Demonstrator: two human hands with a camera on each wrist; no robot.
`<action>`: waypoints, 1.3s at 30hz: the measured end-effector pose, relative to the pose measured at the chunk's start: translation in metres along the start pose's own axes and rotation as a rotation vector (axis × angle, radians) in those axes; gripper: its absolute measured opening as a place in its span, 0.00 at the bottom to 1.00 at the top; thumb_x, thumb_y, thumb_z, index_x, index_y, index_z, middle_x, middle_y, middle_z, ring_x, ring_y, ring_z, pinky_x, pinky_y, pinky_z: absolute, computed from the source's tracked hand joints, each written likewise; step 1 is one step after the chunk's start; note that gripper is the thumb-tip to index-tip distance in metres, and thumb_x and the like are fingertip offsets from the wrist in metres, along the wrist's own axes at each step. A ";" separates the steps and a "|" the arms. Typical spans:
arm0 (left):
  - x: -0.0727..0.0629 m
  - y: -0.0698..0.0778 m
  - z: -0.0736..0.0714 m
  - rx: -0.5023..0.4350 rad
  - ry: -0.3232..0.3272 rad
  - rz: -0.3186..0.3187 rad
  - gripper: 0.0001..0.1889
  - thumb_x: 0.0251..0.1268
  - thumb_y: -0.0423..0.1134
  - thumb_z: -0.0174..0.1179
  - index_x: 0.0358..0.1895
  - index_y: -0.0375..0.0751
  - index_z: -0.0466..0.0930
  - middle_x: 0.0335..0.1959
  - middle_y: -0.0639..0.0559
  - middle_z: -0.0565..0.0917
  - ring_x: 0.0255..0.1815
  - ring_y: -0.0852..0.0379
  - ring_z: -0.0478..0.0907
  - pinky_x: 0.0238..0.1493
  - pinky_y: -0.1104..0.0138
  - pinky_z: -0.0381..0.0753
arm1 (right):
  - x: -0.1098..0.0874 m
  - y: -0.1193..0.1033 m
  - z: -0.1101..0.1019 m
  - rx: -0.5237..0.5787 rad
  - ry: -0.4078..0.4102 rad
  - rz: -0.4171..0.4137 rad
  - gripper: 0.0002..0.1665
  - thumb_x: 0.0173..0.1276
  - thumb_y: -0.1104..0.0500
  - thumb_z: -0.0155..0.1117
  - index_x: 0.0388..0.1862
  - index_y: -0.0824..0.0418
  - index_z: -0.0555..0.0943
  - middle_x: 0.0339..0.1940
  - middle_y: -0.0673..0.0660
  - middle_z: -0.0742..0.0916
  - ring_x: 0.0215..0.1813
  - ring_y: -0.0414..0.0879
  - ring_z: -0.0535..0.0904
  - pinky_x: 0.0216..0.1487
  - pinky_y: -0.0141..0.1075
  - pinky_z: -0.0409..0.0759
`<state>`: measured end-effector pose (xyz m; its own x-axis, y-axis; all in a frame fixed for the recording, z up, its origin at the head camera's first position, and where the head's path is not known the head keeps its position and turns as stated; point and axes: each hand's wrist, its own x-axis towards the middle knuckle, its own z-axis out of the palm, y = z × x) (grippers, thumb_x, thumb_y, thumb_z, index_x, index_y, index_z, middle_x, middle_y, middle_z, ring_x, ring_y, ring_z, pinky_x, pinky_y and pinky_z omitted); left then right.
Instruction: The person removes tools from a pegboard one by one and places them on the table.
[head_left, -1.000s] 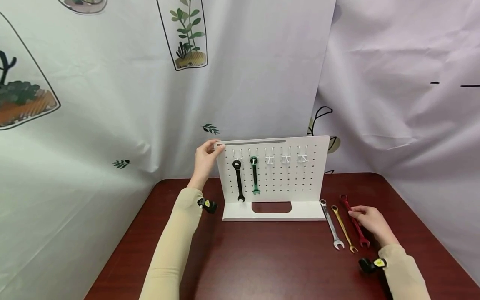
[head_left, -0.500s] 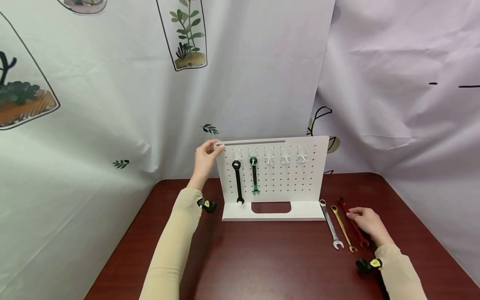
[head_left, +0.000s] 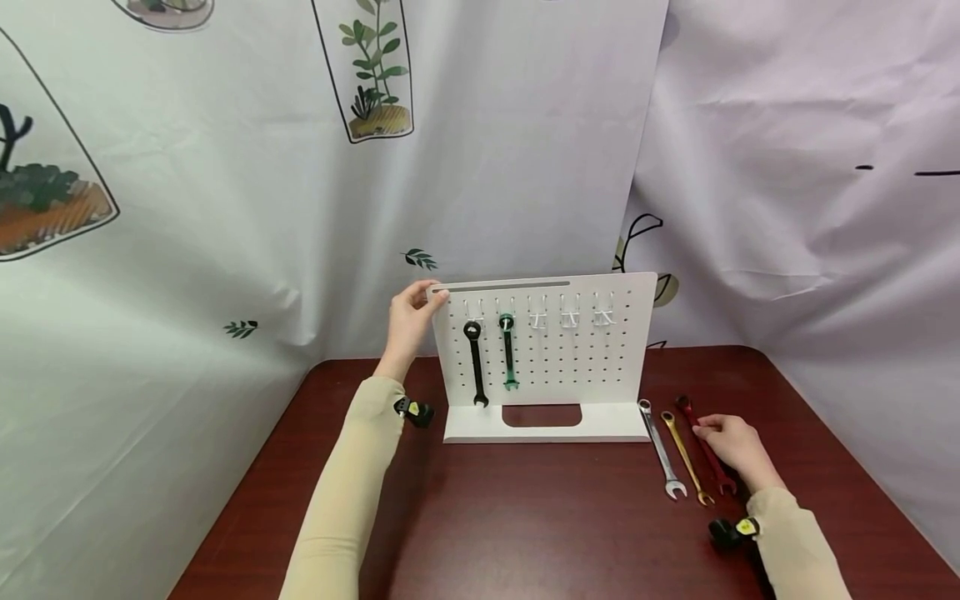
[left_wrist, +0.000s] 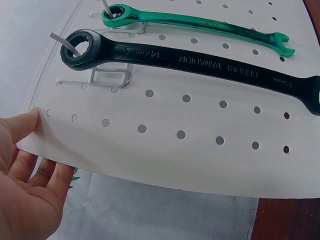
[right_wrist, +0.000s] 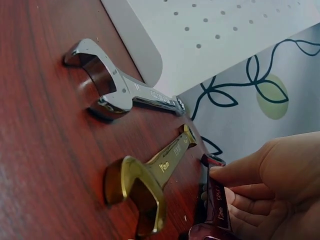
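Note:
My left hand (head_left: 411, 319) grips the upper left corner of a white pegboard (head_left: 570, 358), thumb on the front and fingers behind, as the left wrist view shows. A black combination wrench (left_wrist: 185, 61) hangs by its ring end from a hook near that hand. Beside it hangs a green wrench (left_wrist: 200, 22). On the right, my right hand (head_left: 738, 446) pinches a red wrench (right_wrist: 217, 200) near its ring end, the thumb along its shank. A gold wrench (head_left: 686, 456) and a silver wrench (head_left: 662, 450) lie to its left on the table.
Several white hooks (head_left: 572, 318) on the pegboard's right part bear nothing. The board's base (head_left: 615, 423) stands on a dark red-brown table (head_left: 540, 517). A patterned curtain (head_left: 525, 150) hangs behind and along both sides.
My right hand and the red wrench have shifted slightly left, most of it in the first half second. The black wrench's lower end has swung a little left and down. My left hand stays put.

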<state>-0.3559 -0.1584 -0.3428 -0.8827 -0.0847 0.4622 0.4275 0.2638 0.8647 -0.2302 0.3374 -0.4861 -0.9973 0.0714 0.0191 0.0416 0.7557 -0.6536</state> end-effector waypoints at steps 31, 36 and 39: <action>-0.005 0.001 -0.002 0.016 -0.003 -0.009 0.19 0.67 0.49 0.69 0.54 0.42 0.84 0.43 0.47 0.87 0.41 0.55 0.78 0.43 0.63 0.73 | -0.005 -0.005 -0.004 -0.052 0.050 0.106 0.18 0.72 0.57 0.63 0.44 0.75 0.81 0.44 0.74 0.83 0.43 0.67 0.77 0.45 0.57 0.73; -0.003 0.002 -0.001 0.021 -0.005 -0.015 0.20 0.66 0.50 0.69 0.54 0.42 0.84 0.43 0.47 0.87 0.41 0.56 0.79 0.42 0.64 0.73 | -0.006 -0.004 -0.004 -0.051 0.055 0.100 0.18 0.72 0.57 0.63 0.44 0.75 0.82 0.43 0.74 0.83 0.43 0.66 0.78 0.45 0.56 0.74; -0.003 0.004 -0.001 0.022 -0.006 -0.016 0.20 0.66 0.50 0.69 0.54 0.41 0.84 0.44 0.46 0.87 0.41 0.56 0.79 0.41 0.64 0.73 | -0.006 -0.003 -0.004 -0.046 0.053 0.096 0.18 0.72 0.57 0.63 0.44 0.74 0.82 0.42 0.73 0.83 0.42 0.64 0.78 0.44 0.55 0.74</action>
<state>-0.3516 -0.1578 -0.3403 -0.8906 -0.0830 0.4472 0.4092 0.2832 0.8674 -0.2243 0.3376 -0.4812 -0.9840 0.1783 -0.0007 0.1405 0.7730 -0.6186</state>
